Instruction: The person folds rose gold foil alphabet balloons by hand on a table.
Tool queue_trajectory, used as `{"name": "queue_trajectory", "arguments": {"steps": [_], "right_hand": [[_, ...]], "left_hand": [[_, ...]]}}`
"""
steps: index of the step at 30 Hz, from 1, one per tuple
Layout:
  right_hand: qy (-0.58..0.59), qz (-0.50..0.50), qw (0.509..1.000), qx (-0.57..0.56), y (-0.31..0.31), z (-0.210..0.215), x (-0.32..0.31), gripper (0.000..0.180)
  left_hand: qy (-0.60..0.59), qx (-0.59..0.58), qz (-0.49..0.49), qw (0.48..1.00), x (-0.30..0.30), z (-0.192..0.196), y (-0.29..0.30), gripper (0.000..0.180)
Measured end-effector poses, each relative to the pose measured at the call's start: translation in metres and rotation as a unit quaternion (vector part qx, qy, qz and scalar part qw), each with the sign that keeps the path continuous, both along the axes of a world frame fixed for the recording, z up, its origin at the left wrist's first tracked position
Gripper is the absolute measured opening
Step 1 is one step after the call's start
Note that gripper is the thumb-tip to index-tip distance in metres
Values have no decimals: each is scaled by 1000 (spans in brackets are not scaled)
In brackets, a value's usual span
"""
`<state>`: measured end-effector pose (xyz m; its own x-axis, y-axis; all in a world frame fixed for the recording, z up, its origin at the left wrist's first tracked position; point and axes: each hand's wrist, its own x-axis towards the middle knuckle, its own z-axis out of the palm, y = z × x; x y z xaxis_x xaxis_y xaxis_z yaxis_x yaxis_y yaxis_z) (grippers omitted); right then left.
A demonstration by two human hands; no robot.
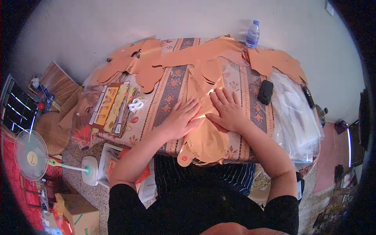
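A flat, shiny orange cut-out piece point(207, 143), perhaps foil, lies at the near edge of the table, with a small red dot at its lower left tip. My left hand point(181, 118) rests palm down on its left side, fingers stretched toward the middle. On its right side lies my right hand point(229, 111), also palm down, with the fingers spread. Neither hand grips anything. Further orange pieces point(196, 54) stretch across the far side, with stacked ones point(147, 74) at the left and another point(274, 60) at the right.
A patterned cloth covers the table point(171, 90). Printed cards point(111, 107) and white ribbon point(136, 105) lie at left. A black case point(265, 92) and clear plastic bags point(291, 113) are at right. A water bottle point(252, 35) stands behind. A fan point(32, 156) stands left of the table.
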<state>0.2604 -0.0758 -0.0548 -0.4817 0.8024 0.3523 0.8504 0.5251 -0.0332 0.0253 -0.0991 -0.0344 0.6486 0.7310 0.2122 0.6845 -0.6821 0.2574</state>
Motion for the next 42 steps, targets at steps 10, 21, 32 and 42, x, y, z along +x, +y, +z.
{"name": "queue_trajectory", "arguments": {"steps": [10, 21, 32, 42], "right_hand": [[-13, -6, 1000, -27, -4, 7, -1, 79], [4, 1, 999, -34, -4, 6, -1, 77], [-5, -3, 999, -36, -3, 7, -1, 79], [-12, -6, 999, -30, -4, 6, -1, 79]], "left_hand": [[5, -35, -25, 999, -8, 7, -39, 63], [47, -20, -52, 997, -10, 13, -64, 67], [42, -30, -42, 998, -11, 17, -93, 64], [-174, -142, -60, 972, -17, 36, -55, 38]]}}
